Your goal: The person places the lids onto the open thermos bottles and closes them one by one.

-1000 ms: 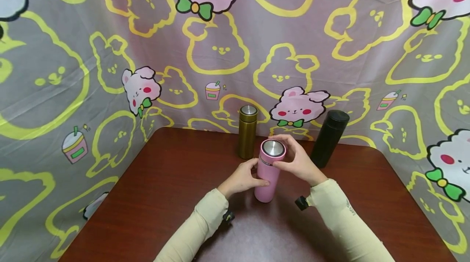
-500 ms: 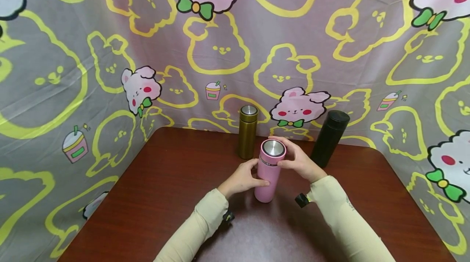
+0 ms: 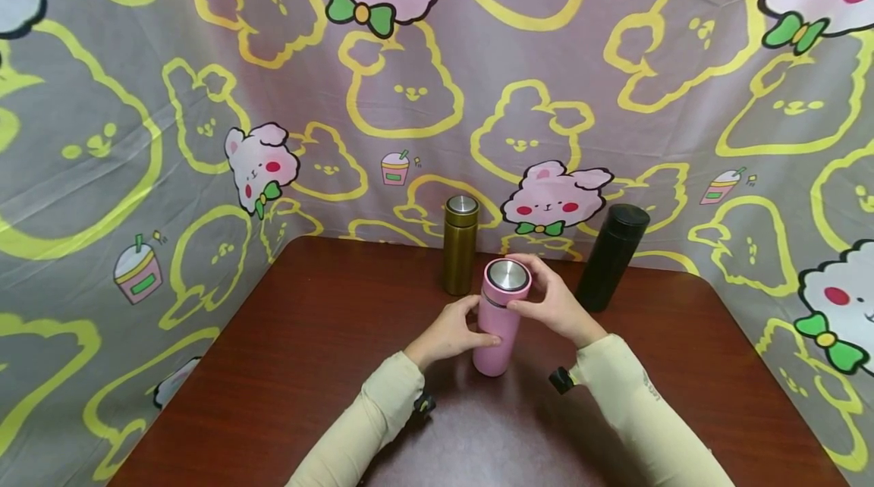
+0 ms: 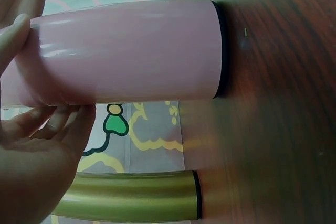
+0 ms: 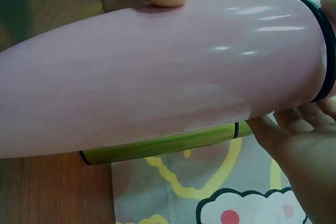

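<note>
A pink thermos flask with a silver-topped lid stands upright near the middle of the brown table. My left hand grips its body from the left, thumb across the front. Around the lid from the right curl the fingers of my right hand, the thumb near the metal ring below the lid. In the left wrist view, the pink flask shows its dark base right at the tabletop, with the left hand wrapped round it. The right wrist view shows the right hand at the dark ring.
Behind the pink flask stands a gold thermos with a silver lid. A black thermos stands at the back right. The brown wooden table meets a patterned cloth backdrop at its rear and sides.
The right thumb slid slightly to the right along the lid's lower edge and has come back left. My left hand and the pink flask have stayed in place.
</note>
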The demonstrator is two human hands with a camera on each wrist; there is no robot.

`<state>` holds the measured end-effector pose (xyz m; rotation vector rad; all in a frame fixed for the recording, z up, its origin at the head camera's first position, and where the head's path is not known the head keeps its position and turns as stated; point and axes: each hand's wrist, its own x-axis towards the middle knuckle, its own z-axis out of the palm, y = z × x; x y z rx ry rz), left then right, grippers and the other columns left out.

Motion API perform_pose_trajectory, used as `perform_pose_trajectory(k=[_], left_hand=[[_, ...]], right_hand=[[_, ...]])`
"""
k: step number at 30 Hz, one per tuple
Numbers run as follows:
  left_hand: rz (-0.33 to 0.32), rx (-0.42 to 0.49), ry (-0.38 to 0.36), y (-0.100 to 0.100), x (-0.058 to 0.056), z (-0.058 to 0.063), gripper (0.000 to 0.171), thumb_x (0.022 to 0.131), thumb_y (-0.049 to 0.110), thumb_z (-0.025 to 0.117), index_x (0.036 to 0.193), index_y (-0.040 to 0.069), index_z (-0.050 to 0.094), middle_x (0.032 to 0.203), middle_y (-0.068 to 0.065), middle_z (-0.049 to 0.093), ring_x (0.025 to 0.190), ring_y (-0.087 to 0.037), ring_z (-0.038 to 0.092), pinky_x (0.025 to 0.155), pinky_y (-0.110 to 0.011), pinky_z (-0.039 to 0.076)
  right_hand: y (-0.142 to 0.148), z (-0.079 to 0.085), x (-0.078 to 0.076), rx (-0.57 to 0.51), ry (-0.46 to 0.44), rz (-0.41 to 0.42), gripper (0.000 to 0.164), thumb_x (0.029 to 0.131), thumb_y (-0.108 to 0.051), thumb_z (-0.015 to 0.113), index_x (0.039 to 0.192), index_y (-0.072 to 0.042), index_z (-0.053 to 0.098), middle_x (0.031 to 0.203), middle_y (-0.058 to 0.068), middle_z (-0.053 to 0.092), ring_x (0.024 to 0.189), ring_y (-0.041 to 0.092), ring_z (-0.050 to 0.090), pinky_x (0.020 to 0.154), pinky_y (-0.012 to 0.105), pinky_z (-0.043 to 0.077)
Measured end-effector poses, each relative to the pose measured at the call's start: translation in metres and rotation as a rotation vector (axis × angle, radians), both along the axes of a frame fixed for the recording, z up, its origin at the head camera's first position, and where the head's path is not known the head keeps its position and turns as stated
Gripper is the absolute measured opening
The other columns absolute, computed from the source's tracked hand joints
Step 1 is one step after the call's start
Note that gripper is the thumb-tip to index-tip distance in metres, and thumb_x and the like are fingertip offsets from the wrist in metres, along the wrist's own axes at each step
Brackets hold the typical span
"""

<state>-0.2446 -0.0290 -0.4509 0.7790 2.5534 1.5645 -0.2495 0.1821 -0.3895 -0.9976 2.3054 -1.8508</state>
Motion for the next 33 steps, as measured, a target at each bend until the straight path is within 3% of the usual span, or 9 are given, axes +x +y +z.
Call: perform_pose_trajectory(k=[14, 22, 27, 33], left_hand=[[0.000, 0.002, -0.005, 0.000, 0.001, 0.001, 0.057, 0.071, 0.026, 0.084, 0.119, 0.011, 0.059, 0.108, 0.003, 0.064, 0.098, -0.010, 0.058, 0.085, -0.027, 0.046], [-0.005, 0.005, -0.002, 0.000, 0.000, 0.001, 0.053, 0.071, 0.025, 0.084, 0.116, 0.011, 0.060, 0.106, 0.003, 0.063, 0.096, -0.009, 0.058, 0.083, -0.026, 0.046], [0.001, 0.002, 0.002, 0.000, 0.000, 0.001, 0.052, 0.071, 0.025, 0.084, 0.115, 0.011, 0.060, 0.104, 0.004, 0.063, 0.095, -0.009, 0.058, 0.083, -0.026, 0.046], [-0.001, 0.007, -0.022, 0.000, 0.001, 0.002, 0.052, 0.072, 0.026, 0.084, 0.116, 0.011, 0.060, 0.106, 0.004, 0.063, 0.097, -0.010, 0.058, 0.084, -0.027, 0.046]], right_hand=[[-0.010, -0.004, 0.009, -0.047, 0.023, -0.124, 0.066, 0.077, 0.000, 0.075, 0.132, -0.003, 0.039, 0.125, 0.013, 0.049, 0.110, 0.017, 0.053, 0.088, 0.026, 0.046], [-0.017, -0.007, 0.008, -0.096, 0.030, -0.138, 0.074, 0.073, 0.006, 0.077, 0.132, 0.002, 0.034, 0.122, 0.016, 0.047, 0.107, 0.015, 0.053, 0.086, 0.025, 0.047], [-0.013, -0.006, 0.006, -0.083, -0.002, -0.062, 0.078, 0.076, 0.001, 0.075, 0.139, 0.000, 0.029, 0.129, 0.014, 0.044, 0.113, 0.017, 0.050, 0.089, 0.028, 0.046], [-0.003, -0.006, 0.000, -0.144, -0.059, 0.163, 0.074, 0.084, -0.006, 0.060, 0.146, 0.000, 0.020, 0.141, 0.012, 0.039, 0.122, 0.021, 0.045, 0.096, 0.034, 0.042]])
